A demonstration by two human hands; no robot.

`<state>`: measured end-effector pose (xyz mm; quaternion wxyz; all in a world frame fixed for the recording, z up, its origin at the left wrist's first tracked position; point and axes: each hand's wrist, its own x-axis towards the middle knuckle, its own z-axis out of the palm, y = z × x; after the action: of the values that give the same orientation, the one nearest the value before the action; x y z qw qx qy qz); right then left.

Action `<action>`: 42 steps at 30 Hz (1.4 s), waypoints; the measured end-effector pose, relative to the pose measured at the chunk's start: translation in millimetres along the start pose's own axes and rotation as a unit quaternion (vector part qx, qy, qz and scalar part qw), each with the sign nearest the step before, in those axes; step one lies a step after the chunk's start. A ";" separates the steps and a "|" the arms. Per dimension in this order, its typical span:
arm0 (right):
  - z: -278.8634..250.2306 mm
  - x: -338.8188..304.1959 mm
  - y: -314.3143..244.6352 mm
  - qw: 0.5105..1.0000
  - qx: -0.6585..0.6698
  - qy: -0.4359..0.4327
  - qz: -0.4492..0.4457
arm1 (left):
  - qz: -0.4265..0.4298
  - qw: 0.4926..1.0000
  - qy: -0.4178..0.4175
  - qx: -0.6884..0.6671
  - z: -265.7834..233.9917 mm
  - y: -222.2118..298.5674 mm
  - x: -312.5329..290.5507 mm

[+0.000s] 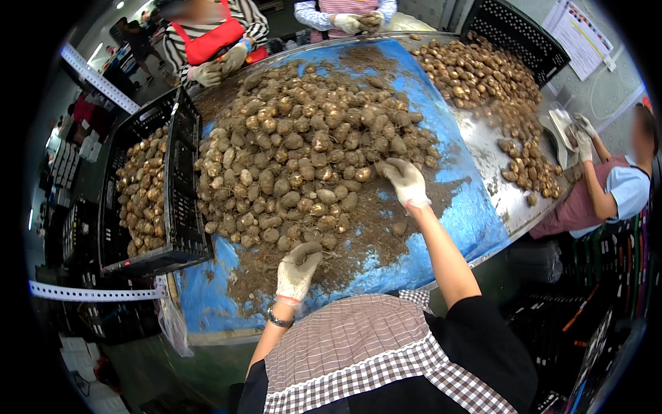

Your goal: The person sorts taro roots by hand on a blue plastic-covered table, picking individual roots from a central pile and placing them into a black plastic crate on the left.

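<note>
A big heap of small, hairy brown taro corms (296,148) lies on a blue sheet (476,186) over the table, with loose soil around it. My left hand (300,270), in a white glove with dirty grey fingers, is at the heap's near edge. Its fingers are curled round toward the thumb, and what they hold, if anything, is hidden. Farther right, my right hand (404,181) wears a similar glove. It reaches to the heap's right edge beside some corms, fingers stretched out and apart, with nothing visible in them.
A black crate (189,179) of corms stands at the table's left. Cleaner corms (476,72) lie on bare metal at the far right, near a tipped black crate (517,38). Gloved co-workers stand across the table, and another person (614,179) handles a metal scoop-like tray at right.
</note>
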<state>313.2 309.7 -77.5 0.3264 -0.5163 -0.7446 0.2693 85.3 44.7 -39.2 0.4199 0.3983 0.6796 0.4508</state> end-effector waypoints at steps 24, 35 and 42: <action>38.2 -86.5 -141.3 0.845 0.392 -0.206 0.299 | 0.254 0.837 0.156 0.458 32.1 29.9 51.2; -9.3 -88.5 -167.2 0.902 0.180 -0.229 -0.317 | -0.150 0.846 -0.372 -0.351 -14.6 24.7 36.6; 40.6 -94.5 -130.6 0.887 0.320 -0.332 0.020 | 0.080 0.904 -0.104 0.408 1.9 74.0 29.1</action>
<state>228.8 175.8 -26.8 0.2022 -0.2794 -0.6720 0.6553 89.6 92.5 24.3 0.2516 0.6322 0.7225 0.1221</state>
